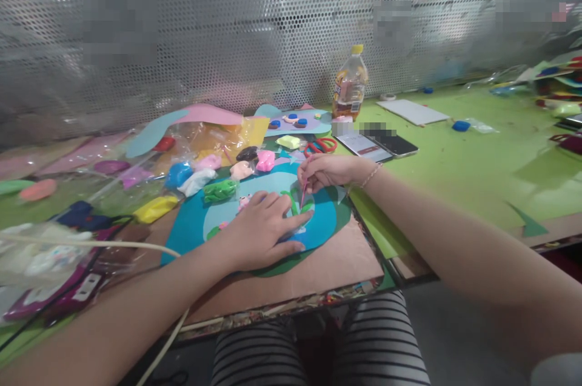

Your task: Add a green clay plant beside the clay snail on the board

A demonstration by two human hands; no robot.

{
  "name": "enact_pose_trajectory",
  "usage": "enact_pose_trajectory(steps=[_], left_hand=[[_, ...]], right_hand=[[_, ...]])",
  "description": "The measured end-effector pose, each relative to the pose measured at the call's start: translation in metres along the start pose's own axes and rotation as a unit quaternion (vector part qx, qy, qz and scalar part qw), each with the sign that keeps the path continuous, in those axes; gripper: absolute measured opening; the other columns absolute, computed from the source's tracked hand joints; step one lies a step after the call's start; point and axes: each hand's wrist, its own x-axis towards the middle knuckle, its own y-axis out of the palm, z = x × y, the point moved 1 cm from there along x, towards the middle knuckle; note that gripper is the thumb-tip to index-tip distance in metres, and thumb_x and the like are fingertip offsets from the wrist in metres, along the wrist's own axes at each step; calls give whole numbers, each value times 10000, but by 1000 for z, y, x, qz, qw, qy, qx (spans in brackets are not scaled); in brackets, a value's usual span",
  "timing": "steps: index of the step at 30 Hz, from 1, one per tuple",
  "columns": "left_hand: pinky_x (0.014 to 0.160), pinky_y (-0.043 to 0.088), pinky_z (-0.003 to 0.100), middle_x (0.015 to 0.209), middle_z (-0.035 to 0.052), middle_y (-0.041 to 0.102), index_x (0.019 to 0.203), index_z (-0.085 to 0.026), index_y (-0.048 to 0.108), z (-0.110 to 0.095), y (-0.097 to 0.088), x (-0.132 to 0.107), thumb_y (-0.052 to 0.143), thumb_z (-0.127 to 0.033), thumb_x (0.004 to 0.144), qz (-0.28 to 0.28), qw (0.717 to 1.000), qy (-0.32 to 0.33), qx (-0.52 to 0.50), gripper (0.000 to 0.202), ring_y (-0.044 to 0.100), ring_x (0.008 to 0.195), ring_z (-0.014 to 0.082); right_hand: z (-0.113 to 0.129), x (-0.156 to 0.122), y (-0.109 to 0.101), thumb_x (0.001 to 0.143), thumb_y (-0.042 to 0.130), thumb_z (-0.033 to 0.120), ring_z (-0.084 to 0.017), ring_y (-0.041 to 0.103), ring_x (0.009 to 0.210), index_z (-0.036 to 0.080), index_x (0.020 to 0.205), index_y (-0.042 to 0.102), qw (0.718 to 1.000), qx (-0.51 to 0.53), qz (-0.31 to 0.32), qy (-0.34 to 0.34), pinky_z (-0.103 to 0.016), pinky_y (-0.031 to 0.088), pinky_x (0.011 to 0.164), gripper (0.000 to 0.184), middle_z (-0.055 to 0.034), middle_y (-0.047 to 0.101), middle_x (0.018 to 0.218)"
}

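My right hand (pixel 324 171) pinches a thin pink modelling tool (pixel 303 197). Its tip points down at a green leaf-like clay shape (pixel 292 204) on layered blue paper (pixel 325 225). My left hand (pixel 266 231) lies flat on that paper with its fingers apart, the index finger reaching beside the green shape. More small clay pieces, pink and green (pixel 213 232), show on the paper by the left wrist; part of the paper is hidden under the hand. Bagged lumps of clay, among them a green one (pixel 220 191) and a pink one (pixel 265 160), lie just beyond the left hand.
Red-handled scissors (pixel 321 146) lie behind my right hand, near a phone (pixel 364 146) and a tall drink bottle (pixel 350 86). Clear bags and a pale cable (pixel 113 244) crowd the left. A perforated metal wall (pixel 254 22) closes off the back.
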Motion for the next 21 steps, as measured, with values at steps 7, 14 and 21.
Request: enact_pose_trajectory(steps=[7,14,21], left_hand=[[725,269,350,872,55,450,1312,-266,448,-2,-3,1,175,-619,900,2,1000,-12,-14,607,383,772,221],[752,301,373,900,59,467,1318,-254,428,1,0,1,200,-606,905,15,999,-5,-31,589,406,804,226],[911,296,444,1151,135,472,1275,-142,450,5,5,0,242,-567,918,-59,995,-36,-76,593,407,1045,279]], right_hand=[[0,1,-1,700,552,109,-100,614,545,99,711,594,1000,-3,6,10,-194,519,546,44,-37,653,645],[5,-2,0,702,557,133,-101,607,526,109,692,586,999,-15,-35,-21,-191,518,532,40,-30,635,596],[11,-14,-9,701,588,190,-104,608,506,84,663,631,997,-64,-37,35,-164,489,455,120,-72,662,613]])
